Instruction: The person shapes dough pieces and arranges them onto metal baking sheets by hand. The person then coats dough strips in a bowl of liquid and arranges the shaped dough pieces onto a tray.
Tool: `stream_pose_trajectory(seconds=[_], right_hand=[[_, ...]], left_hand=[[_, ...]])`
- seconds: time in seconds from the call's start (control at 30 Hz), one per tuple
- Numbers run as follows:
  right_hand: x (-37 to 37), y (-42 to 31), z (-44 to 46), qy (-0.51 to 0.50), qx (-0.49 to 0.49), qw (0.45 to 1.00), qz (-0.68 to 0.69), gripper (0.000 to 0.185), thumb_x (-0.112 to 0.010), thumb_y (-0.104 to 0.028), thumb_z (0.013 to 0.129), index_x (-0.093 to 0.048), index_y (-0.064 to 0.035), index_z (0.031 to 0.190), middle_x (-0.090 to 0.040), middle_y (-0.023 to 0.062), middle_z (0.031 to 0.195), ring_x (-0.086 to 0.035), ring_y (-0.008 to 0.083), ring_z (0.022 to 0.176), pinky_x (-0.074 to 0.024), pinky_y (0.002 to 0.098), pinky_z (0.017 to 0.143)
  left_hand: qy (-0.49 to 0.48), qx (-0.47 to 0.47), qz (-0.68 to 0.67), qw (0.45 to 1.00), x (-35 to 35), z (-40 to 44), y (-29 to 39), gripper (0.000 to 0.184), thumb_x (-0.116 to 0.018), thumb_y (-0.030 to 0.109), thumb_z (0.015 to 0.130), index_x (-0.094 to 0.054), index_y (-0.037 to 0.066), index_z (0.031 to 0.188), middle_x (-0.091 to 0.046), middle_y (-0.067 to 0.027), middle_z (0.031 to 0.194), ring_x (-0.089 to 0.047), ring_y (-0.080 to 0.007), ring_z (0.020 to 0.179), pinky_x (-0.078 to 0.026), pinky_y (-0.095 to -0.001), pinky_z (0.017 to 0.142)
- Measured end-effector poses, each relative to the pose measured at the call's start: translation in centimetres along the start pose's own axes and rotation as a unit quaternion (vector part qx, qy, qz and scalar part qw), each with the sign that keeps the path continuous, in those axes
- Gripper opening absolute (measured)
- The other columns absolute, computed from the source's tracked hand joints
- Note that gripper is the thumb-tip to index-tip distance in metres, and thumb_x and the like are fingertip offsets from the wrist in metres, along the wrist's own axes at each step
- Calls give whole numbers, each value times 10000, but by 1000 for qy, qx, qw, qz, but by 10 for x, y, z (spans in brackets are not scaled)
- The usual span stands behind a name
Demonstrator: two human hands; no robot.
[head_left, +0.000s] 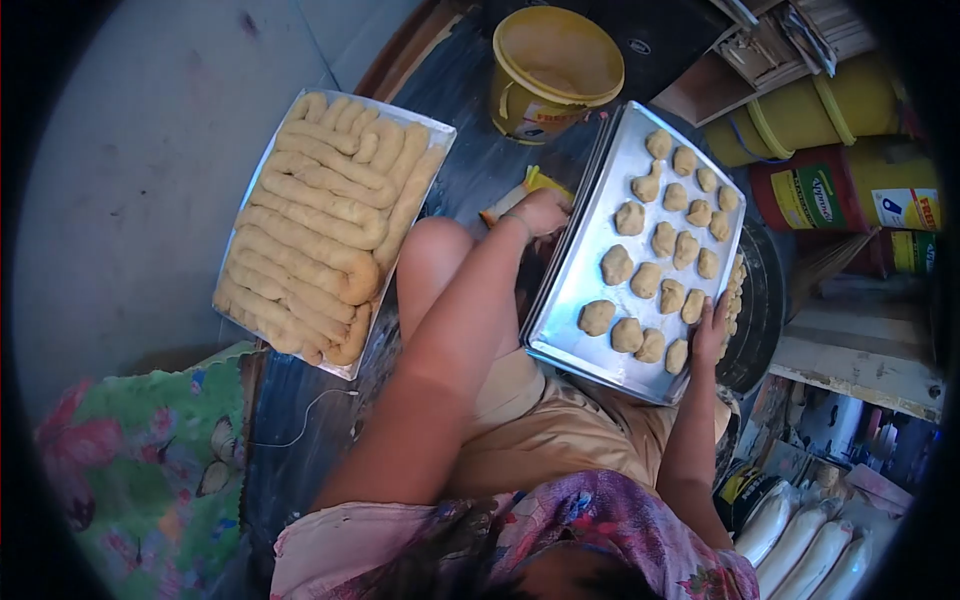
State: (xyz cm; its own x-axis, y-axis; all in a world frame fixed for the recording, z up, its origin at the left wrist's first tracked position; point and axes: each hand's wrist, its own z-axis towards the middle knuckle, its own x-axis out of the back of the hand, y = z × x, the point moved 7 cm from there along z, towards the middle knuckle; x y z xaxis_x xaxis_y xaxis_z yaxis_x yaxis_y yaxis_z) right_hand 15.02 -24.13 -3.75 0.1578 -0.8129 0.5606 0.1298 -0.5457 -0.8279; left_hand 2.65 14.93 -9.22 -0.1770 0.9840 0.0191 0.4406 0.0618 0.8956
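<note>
A metal baking tray (560,345) lies tilted by my lap, on top of other trays whose edges show at its left. Rows of small dough pieces (663,240) sit on it, spaced apart. My right hand (708,338) grips the tray's lower right edge, beside the dough. Past the tray's left edge, my left hand (541,212) is closed, with its fingertips hidden. Just beyond it is a yellow item (543,181) whose kind I cannot make out. To the left, a second tray (440,130) holds long dough ropes (310,225) laid side by side.
A yellow bucket (555,60) stands ahead. At the right, a dark round pan (765,320) holds more dough pieces, partly behind the tray. Stacked yellow and red buckets (815,195) and shelves line the right side. A flowered cloth (150,470) lies at lower left.
</note>
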Motion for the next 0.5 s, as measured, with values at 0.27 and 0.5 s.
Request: stream_pose_trajectory(seconds=[0.27, 0.5], right_hand=[[9, 18, 9, 11, 26, 999, -42, 571, -476, -293, 1023, -319, 17, 1477, -411, 165, 1463, -428, 218, 1297, -322, 323, 1082], [7, 13, 9, 16, 33, 999, 7, 573, -461, -293, 1028, -305, 26, 1477, -393, 163, 1475, -411, 223, 1311, -303, 330, 1095]], left_hand=[[16, -98, 126, 987, 9, 13, 13, 217, -692, 23, 720, -676, -3, 935, -690, -147, 777, -672, -231, 634, -542, -340, 598], [-77, -35, 98, 992, 3, 35, -1, 161, -738, 42, 715, -685, -23, 852, -684, -120, 728, -665, -208, 625, -535, -336, 579]])
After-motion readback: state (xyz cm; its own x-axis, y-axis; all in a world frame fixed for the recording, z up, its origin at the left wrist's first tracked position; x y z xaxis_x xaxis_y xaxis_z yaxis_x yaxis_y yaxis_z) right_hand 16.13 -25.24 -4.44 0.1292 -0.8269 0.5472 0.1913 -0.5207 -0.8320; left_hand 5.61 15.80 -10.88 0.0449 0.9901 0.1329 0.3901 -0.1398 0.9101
